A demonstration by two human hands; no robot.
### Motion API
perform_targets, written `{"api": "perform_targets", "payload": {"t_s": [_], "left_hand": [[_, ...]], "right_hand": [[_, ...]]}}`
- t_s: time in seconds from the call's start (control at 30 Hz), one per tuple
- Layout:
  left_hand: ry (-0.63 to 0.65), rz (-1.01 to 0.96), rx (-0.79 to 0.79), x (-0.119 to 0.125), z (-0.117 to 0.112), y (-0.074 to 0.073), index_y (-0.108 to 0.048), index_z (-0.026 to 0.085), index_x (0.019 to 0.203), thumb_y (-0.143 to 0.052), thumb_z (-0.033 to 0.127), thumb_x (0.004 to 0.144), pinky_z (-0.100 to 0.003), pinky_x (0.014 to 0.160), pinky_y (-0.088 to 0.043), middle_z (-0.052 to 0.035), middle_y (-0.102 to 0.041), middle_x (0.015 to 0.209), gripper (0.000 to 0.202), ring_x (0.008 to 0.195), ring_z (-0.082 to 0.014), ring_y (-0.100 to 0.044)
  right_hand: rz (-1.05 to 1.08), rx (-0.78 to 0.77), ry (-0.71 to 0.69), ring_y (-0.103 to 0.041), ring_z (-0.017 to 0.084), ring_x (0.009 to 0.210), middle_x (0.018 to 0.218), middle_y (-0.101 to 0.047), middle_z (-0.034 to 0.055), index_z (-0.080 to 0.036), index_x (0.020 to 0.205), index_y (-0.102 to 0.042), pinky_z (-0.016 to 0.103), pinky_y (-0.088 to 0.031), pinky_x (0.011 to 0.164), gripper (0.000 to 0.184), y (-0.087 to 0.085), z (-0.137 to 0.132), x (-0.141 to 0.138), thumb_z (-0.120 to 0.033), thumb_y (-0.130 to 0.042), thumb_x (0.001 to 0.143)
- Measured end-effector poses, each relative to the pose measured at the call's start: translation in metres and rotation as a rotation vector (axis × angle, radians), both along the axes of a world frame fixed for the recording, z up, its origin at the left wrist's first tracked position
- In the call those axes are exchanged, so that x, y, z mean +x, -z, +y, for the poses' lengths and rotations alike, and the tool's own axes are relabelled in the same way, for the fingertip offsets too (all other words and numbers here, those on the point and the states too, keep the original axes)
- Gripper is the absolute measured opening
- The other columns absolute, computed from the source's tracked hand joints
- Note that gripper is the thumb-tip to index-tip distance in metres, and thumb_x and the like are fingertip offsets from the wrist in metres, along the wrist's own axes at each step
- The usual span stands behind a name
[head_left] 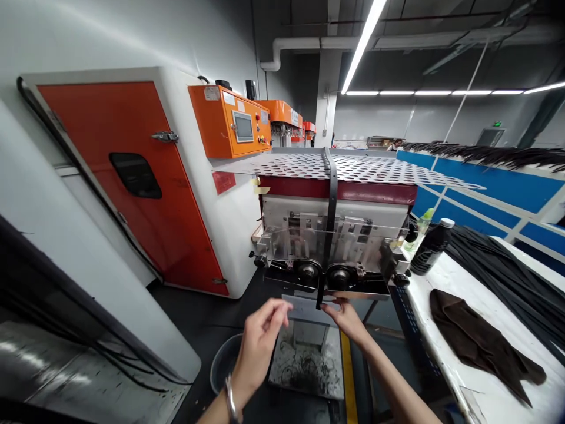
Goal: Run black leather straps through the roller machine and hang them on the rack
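A long black leather-like strap [330, 203] with small holes lies over the perforated rack and hangs down the front of the machine [304, 235], between its two dark round wheels. My right hand [345, 318] pinches the strap's lower end between thumb and fingers, just beneath the wheels. To the left, apart from the strap, is my left hand [265, 327], its fingers curled in with nothing visible in them. A metal bracelet circles that wrist. Below both hands sits a stained grey base [306, 377].
The perforated sheet [375, 166] tops the machine. A white table [424, 300] on the right bears a dark bottle [431, 247], a brown cloth [481, 335] and several black straps [498, 271]. An orange-doored cabinet [172, 235] stands left; a clear tub [223, 359] is on the floor.
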State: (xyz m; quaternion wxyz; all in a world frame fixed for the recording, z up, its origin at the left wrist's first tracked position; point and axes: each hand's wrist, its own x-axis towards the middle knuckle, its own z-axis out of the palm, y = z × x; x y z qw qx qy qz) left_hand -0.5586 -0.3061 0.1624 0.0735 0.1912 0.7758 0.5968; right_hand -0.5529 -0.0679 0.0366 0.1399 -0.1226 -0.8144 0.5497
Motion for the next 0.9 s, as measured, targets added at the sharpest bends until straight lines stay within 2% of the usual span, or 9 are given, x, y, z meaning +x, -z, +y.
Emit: {"api": "perform_targets", "payload": {"t_s": [0.07, 0.13, 0.2, 0.27, 0.4, 0.5, 0.6, 0.7, 0.9], "left_hand": [[-0.003, -0.177, -0.002, 0.013, -0.009, 0.043, -0.062, 0.024, 0.089, -0.046, 0.052, 0.089, -0.028, 0.053, -0.026, 0.0029, -0.052, 0.071, 0.032, 0.055, -0.0101, -0.035], [-0.011, -0.273, -0.006, 0.023, -0.016, 0.076, -0.061, 0.023, 0.090, -0.045, 0.053, 0.089, -0.027, 0.052, -0.024, 0.0030, -0.052, 0.071, 0.034, 0.054, -0.0092, -0.033], [-0.013, -0.318, -0.025, 0.030, -0.020, 0.099, -0.061, 0.023, 0.091, -0.045, 0.054, 0.089, -0.026, 0.050, -0.024, 0.0026, -0.053, 0.071, 0.035, 0.054, -0.0093, -0.035], [-0.006, -0.351, -0.049, 0.034, -0.022, 0.114, -0.061, 0.023, 0.093, -0.045, 0.054, 0.088, -0.025, 0.047, -0.024, 0.0019, -0.055, 0.072, 0.036, 0.054, -0.0097, -0.037], [0.024, -0.472, -0.079, 0.036, -0.014, 0.129, -0.061, 0.020, 0.097, -0.052, 0.053, 0.082, -0.024, 0.049, -0.032, -0.0011, -0.060, 0.079, 0.037, 0.062, -0.0123, -0.048], [0.081, -0.657, -0.051, 0.037, -0.001, 0.133, -0.063, 0.017, 0.097, -0.058, 0.044, 0.077, -0.026, 0.064, -0.042, -0.0045, -0.063, 0.090, 0.034, 0.079, -0.0154, -0.056], [0.117, -0.823, 0.005, 0.041, 0.014, 0.135, -0.064, 0.017, 0.092, -0.063, 0.036, 0.068, -0.029, 0.075, -0.044, -0.0044, -0.063, 0.094, 0.030, 0.090, -0.0180, -0.058], [0.082, -0.881, 0.034, 0.045, 0.029, 0.137, -0.063, 0.018, 0.082, -0.065, 0.033, 0.061, -0.029, 0.076, -0.043, -0.0012, -0.059, 0.085, 0.026, 0.089, -0.0181, -0.056], [0.020, -0.861, 0.003, 0.051, 0.044, 0.150, -0.056, 0.018, 0.064, -0.064, 0.032, 0.057, -0.027, 0.072, -0.039, 0.0016, -0.053, 0.072, 0.017, 0.081, -0.0161, -0.052]], "right_hand": [[-0.012, 0.043, 0.007, -0.059, 0.033, 0.110, 0.104, -0.069, 0.0104, -0.022, 0.094, -0.066, 0.040, -0.046, 0.091, 0.027, 0.002, -0.001, -0.005, -0.042, -0.061, 0.077], [-0.019, 0.062, -0.001, -0.060, 0.032, 0.105, 0.101, -0.069, 0.0084, -0.022, 0.089, -0.065, 0.040, -0.045, 0.091, 0.020, 0.003, -0.001, -0.007, -0.037, -0.061, 0.076], [-0.023, 0.077, -0.028, -0.060, 0.030, 0.103, 0.099, -0.069, 0.0067, -0.023, 0.084, -0.065, 0.039, -0.043, 0.091, 0.015, 0.006, -0.002, -0.006, -0.034, -0.060, 0.075], [-0.035, 0.074, -0.061, -0.059, 0.028, 0.100, 0.096, -0.067, 0.0061, -0.022, 0.079, -0.063, 0.037, -0.041, 0.090, 0.012, 0.009, -0.003, -0.001, -0.032, -0.059, 0.074], [-0.134, -0.025, -0.143, -0.057, 0.024, 0.084, 0.077, -0.060, 0.0030, -0.020, 0.069, -0.056, 0.033, -0.041, 0.078, 0.010, 0.023, -0.012, 0.018, -0.030, -0.059, 0.069], [-0.237, -0.168, -0.225, -0.052, 0.018, 0.067, 0.063, -0.053, -0.0012, -0.020, 0.063, -0.050, 0.028, -0.038, 0.066, 0.014, 0.033, -0.022, 0.039, -0.031, -0.055, 0.071], [-0.304, -0.285, -0.261, -0.047, 0.015, 0.063, 0.060, -0.050, -0.0028, -0.020, 0.059, -0.048, 0.026, -0.035, 0.063, 0.017, 0.038, -0.033, 0.057, -0.031, -0.054, 0.071], [-0.348, -0.352, -0.251, -0.045, 0.014, 0.061, 0.058, -0.048, -0.0039, -0.020, 0.057, -0.048, 0.026, -0.034, 0.062, 0.018, 0.041, -0.042, 0.069, -0.032, -0.056, 0.068], [-0.414, -0.425, -0.187, -0.041, 0.012, 0.057, 0.053, -0.043, -0.0058, -0.020, 0.055, -0.047, 0.026, -0.031, 0.059, 0.018, 0.049, -0.048, 0.076, -0.030, -0.059, 0.064]]}}
